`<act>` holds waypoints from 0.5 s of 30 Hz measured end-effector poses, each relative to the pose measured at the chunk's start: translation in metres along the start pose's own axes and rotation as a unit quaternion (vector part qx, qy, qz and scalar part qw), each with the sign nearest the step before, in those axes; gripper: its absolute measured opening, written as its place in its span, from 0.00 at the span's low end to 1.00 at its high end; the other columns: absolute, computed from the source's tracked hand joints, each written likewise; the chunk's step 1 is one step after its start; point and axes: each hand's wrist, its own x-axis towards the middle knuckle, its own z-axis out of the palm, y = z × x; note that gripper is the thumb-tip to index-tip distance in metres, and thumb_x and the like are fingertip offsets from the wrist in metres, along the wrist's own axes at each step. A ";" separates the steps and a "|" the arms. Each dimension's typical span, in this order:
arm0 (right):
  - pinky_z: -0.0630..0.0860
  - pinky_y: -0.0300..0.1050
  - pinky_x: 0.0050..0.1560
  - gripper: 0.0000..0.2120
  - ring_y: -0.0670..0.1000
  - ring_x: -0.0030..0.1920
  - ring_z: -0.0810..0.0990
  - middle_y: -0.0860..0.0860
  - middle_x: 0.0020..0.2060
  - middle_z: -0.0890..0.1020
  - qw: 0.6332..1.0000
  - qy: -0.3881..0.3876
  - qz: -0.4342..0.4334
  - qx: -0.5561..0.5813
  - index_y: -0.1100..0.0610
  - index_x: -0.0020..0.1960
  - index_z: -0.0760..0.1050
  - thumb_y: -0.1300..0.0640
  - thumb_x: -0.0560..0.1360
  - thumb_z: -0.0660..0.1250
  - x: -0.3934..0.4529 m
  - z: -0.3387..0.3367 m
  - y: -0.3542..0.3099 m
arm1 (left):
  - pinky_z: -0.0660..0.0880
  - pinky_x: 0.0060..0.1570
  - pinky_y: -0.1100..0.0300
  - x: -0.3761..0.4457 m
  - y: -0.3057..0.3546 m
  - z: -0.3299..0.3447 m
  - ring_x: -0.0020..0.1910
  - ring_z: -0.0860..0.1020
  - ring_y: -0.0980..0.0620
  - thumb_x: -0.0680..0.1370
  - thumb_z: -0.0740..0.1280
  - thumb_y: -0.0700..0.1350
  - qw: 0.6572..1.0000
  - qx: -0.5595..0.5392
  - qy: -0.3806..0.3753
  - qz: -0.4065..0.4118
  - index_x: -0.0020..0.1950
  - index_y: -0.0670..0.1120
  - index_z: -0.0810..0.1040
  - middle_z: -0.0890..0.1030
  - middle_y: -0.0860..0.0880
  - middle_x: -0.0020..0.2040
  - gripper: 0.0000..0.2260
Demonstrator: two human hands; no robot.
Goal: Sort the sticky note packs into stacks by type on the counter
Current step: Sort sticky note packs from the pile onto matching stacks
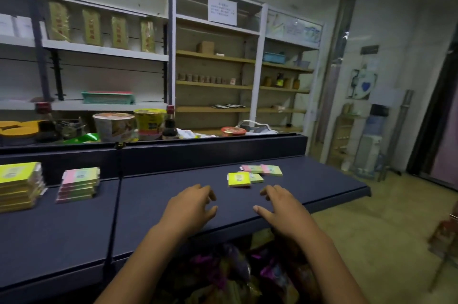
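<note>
Both hands empty, fingers loosely spread – left hand (192,204), right hand (280,205) – next up probably grabbing the yellow pack (239,179) for the yellow stack (19,186).

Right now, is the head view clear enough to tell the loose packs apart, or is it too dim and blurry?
Head view: dim overall, with wide-angle bending at the edges; the shelves behind are soft and the notice text is unreadable. The loose packs on the counter are slightly blurred, but the yellow pack stands out from the pink-green ones. Both stacks read clearly by colour; no glare.
</note>
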 end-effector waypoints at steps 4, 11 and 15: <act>0.74 0.48 0.61 0.22 0.49 0.63 0.72 0.47 0.62 0.73 1.000 0.014 0.019 0.000 0.50 0.67 0.68 0.39 0.79 0.62 -0.012 -0.020 0.035 | 0.75 0.53 0.58 0.010 0.035 0.010 0.56 0.75 0.54 0.80 0.63 0.56 1.000 -0.013 0.006 0.013 0.63 0.54 0.73 0.75 0.54 0.60 0.14; 0.74 0.46 0.61 0.21 0.48 0.63 0.72 0.46 0.62 0.73 0.999 0.027 0.018 0.007 0.49 0.67 0.67 0.39 0.79 0.62 -0.005 -0.028 0.056 | 0.74 0.52 0.60 0.029 0.050 0.020 0.56 0.75 0.55 0.80 0.63 0.56 0.999 -0.026 0.008 0.020 0.63 0.55 0.72 0.75 0.55 0.60 0.13; 0.73 0.46 0.61 0.22 0.48 0.63 0.72 0.46 0.63 0.73 1.000 0.020 0.011 0.006 0.49 0.68 0.67 0.39 0.79 0.61 0.014 -0.021 0.062 | 0.72 0.49 0.62 0.045 0.040 0.032 0.56 0.75 0.56 0.80 0.63 0.56 0.999 -0.039 0.007 0.005 0.62 0.56 0.72 0.75 0.56 0.59 0.12</act>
